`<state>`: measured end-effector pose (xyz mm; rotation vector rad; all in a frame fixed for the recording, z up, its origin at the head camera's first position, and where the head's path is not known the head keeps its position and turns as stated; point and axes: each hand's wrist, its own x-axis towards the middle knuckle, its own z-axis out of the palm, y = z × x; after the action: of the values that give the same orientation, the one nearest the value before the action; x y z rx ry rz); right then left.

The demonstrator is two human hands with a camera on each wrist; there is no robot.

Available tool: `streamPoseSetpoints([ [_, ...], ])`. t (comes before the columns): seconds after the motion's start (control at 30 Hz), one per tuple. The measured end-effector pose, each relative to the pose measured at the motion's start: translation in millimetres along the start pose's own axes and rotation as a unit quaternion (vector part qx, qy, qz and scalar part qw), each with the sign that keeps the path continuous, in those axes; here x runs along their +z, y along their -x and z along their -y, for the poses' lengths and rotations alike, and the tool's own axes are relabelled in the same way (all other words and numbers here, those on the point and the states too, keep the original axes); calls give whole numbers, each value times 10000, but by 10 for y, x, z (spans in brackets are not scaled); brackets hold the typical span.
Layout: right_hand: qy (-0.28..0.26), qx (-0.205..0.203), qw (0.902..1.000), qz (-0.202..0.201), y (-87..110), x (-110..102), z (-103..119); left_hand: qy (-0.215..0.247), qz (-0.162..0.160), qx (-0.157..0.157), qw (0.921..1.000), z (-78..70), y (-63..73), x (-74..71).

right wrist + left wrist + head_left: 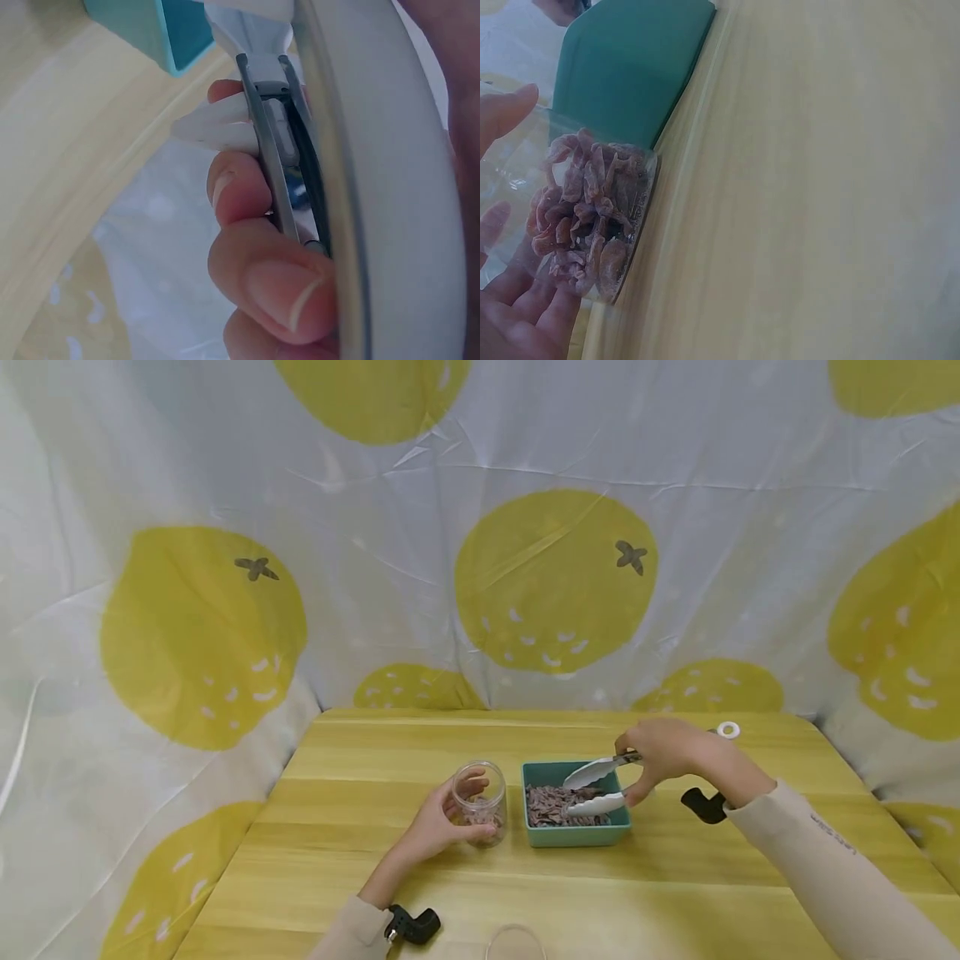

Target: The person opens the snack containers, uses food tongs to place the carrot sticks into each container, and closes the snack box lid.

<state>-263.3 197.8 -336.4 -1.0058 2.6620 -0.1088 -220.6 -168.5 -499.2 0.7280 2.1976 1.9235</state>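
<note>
My left hand grips a clear jar standing on the table, fingers and thumb around its sides. Wrinkled, pinkish-brown dried pieces fill the jar's lower part in the left wrist view. Just right of it sits a teal rectangular box with a layer of purplish-brown shreds inside. My right hand holds a pair of tongs, its pale scalloped tips spread apart over the shreds. One metal arm of the tongs looms large in the right wrist view, with fingertips curled at the other.
The rim of another clear round vessel shows at the bottom edge of the head view. A lemon-print curtain hangs behind and beside the wooden table. Black camera mounts are on the wrists.
</note>
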Motion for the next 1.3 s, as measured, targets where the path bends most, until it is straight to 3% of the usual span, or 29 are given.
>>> streamPoseSetpoints([
  [0.33,119,172,9998,-39,33,-58,20,-18,-21,98,9999,19,20,-5],
  [0.73,586,251,9978,189,-140,136,120,-20,-103,-70,9999,3,-3,-27],
  [1.3,739,-426,9955,-402,-95,309,135,-2,-125,-56,9999,-1,-3,-16],
])
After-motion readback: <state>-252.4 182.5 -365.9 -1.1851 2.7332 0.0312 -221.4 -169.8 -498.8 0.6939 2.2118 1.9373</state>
